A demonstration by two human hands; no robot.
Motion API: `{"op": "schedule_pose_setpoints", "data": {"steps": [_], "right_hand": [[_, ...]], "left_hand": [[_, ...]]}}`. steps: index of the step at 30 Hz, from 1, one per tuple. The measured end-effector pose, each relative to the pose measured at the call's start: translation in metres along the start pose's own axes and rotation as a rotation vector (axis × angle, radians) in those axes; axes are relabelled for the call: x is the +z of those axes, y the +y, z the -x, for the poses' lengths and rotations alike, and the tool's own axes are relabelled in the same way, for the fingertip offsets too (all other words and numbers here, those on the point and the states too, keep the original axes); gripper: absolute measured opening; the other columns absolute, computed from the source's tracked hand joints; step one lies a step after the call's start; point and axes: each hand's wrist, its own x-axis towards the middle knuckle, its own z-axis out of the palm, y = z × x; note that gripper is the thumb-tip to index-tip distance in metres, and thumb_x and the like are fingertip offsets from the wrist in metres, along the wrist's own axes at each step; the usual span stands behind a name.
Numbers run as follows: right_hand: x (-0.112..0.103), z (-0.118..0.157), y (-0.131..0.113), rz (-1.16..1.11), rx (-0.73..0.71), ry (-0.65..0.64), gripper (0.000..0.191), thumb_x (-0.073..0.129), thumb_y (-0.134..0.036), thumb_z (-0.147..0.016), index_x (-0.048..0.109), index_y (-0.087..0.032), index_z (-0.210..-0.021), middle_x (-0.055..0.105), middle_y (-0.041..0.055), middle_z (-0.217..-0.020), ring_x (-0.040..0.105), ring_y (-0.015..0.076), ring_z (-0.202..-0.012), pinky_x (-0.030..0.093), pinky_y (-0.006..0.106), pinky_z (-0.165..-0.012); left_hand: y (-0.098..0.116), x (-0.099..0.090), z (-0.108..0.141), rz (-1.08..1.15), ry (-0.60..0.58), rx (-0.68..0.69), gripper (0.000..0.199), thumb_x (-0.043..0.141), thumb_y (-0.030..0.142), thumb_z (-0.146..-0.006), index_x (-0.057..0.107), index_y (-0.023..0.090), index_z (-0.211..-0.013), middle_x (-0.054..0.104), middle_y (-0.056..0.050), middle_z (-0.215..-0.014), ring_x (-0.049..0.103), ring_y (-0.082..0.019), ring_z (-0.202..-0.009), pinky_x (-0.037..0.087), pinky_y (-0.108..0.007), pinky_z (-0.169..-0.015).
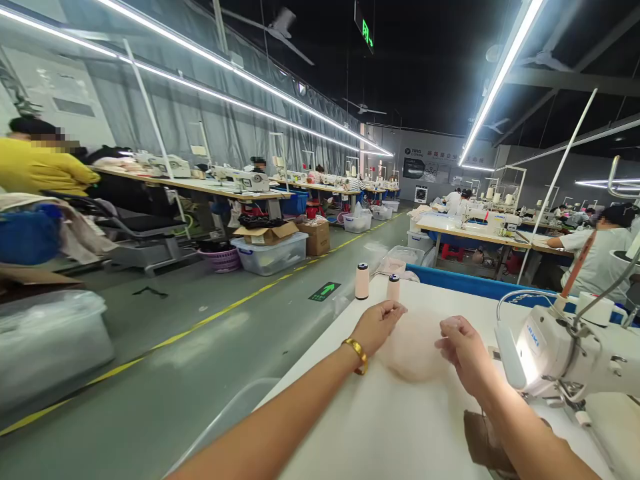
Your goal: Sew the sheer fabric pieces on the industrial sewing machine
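Observation:
A sheer, pale pink fabric piece (416, 343) hangs stretched between my hands above the white sewing table (320, 427); its lower edge curves and is blurred. My left hand (381, 325), with a gold bracelet (357, 353) at the wrist, pinches the fabric's upper left. At its right side the curled fingers of my right hand (464, 350) grip the edge. A white sewing machine (555, 350) with its lamp lit stands to the right of my right hand. Beneath my right forearm lies a brown piece (483, 440), partly hidden.
Two thread cones, one (362, 281) nearer the table's left edge and another (393, 288), stand beyond my hands. A blue fabric trough (480, 283) runs along the far side. Left is an aisle with a yellow line (200, 325) and plastic bins (273, 255). Co-workers (600, 250) sit at other machines.

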Motion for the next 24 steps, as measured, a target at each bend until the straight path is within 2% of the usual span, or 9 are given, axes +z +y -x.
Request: {"op": "schedule_pose_setpoints", "data": {"steps": [4, 8, 10, 11, 14, 17, 20, 22, 24], "right_hand": [[0.007, -0.031, 0.016, 0.146, -0.028, 0.127, 0.037, 0.075, -0.049, -0.074, 0.058, -0.022, -0.092, 0.057, -0.0042, -0.077, 0.063, 0.0147, -0.063, 0.04, 0.024, -0.054], [0.008, -0.043, 0.023, 0.275, -0.029, 0.203, 0.037, 0.07, -0.046, -0.077, 0.056, -0.024, -0.104, 0.055, -0.0068, -0.071, 0.063, 0.0168, -0.058, 0.039, 0.025, -0.05], [0.007, -0.044, 0.025, 0.328, -0.035, 0.217, 0.035, 0.068, -0.043, -0.08, 0.056, -0.024, -0.106, 0.057, -0.0066, -0.072, 0.064, 0.017, -0.059, 0.041, 0.026, -0.053], [0.006, -0.043, 0.025, 0.35, -0.039, 0.218, 0.033, 0.067, -0.042, -0.081, 0.055, -0.024, -0.107, 0.058, -0.0062, -0.074, 0.065, 0.017, -0.06, 0.043, 0.027, -0.054], [0.004, -0.044, 0.029, 0.402, -0.048, 0.208, 0.03, 0.061, -0.039, -0.086, 0.054, -0.023, -0.11, 0.06, -0.0044, -0.079, 0.068, 0.0174, -0.063, 0.046, 0.027, -0.058], [0.004, -0.049, 0.033, 0.444, -0.059, 0.193, 0.028, 0.055, -0.037, -0.09, 0.052, -0.023, -0.114, 0.061, -0.0032, -0.081, 0.069, 0.0181, -0.063, 0.046, 0.028, -0.057], [0.005, -0.052, 0.034, 0.511, -0.082, 0.2, 0.026, 0.049, -0.03, -0.092, 0.05, -0.021, -0.117, 0.06, -0.0019, -0.08, 0.067, 0.0193, -0.064, 0.048, 0.029, -0.058], [0.002, -0.046, 0.032, 0.582, -0.106, 0.225, 0.027, 0.048, -0.022, -0.091, 0.05, -0.02, -0.118, 0.06, 0.0001, -0.083, 0.066, 0.0202, -0.068, 0.05, 0.031, -0.061], [-0.007, -0.031, 0.029, 0.673, -0.156, 0.242, 0.032, 0.05, -0.015, -0.086, 0.052, -0.02, -0.118, 0.062, 0.0025, -0.089, 0.066, 0.0206, -0.077, 0.051, 0.032, -0.068]], "left_hand": [[-0.024, 0.005, -0.018, -0.174, 0.12, 0.002, 0.029, 0.051, 0.043, -0.092, 0.056, 0.022, -0.072, 0.062, -0.001, -0.073, 0.055, -0.02, -0.07, 0.038, -0.029, -0.064], [-0.044, 0.011, -0.026, -0.325, 0.175, 0.0, 0.022, 0.051, 0.032, -0.092, 0.059, 0.022, -0.075, 0.062, -0.002, -0.068, 0.059, -0.023, -0.067, 0.039, -0.03, -0.061], [-0.049, 0.012, -0.028, -0.38, 0.214, 0.028, 0.015, 0.053, 0.028, -0.09, 0.065, 0.02, -0.091, 0.068, -0.006, -0.08, 0.065, -0.026, -0.078, 0.045, -0.034, -0.069], [-0.049, 0.012, -0.028, -0.407, 0.244, 0.053, 0.019, 0.052, 0.026, -0.09, 0.066, 0.018, -0.1, 0.07, -0.01, -0.09, 0.066, -0.029, -0.087, 0.048, -0.038, -0.076], [-0.043, 0.01, -0.026, -0.481, 0.314, 0.184, 0.033, 0.044, 0.02, -0.093, 0.061, 0.013, -0.121, 0.066, -0.019, -0.122, 0.059, -0.033, -0.121, 0.042, -0.048, -0.104], [-0.033, 0.012, -0.022, -0.547, 0.239, 0.34, 0.033, 0.043, 0.025, -0.097, 0.063, 0.02, -0.123, 0.066, -0.012, -0.131, 0.055, -0.027, -0.13, 0.038, -0.045, -0.113], [-0.028, 0.021, -0.017, -0.606, 0.07, 0.418, 0.041, 0.062, 0.042, -0.088, 0.066, 0.024, -0.124, 0.07, -0.008, -0.131, 0.059, -0.03, -0.127, 0.044, -0.046, -0.109], [-0.033, 0.026, -0.015, -0.625, -0.034, 0.434, 0.053, 0.069, 0.048, -0.079, 0.067, 0.022, -0.125, 0.072, -0.011, -0.13, 0.063, -0.035, -0.124, 0.047, -0.05, -0.106], [-0.048, 0.027, -0.017, -0.637, -0.108, 0.441, 0.055, 0.066, 0.048, -0.079, 0.068, 0.017, -0.125, 0.071, -0.016, -0.129, 0.066, -0.039, -0.119, 0.048, -0.053, -0.103]]}}
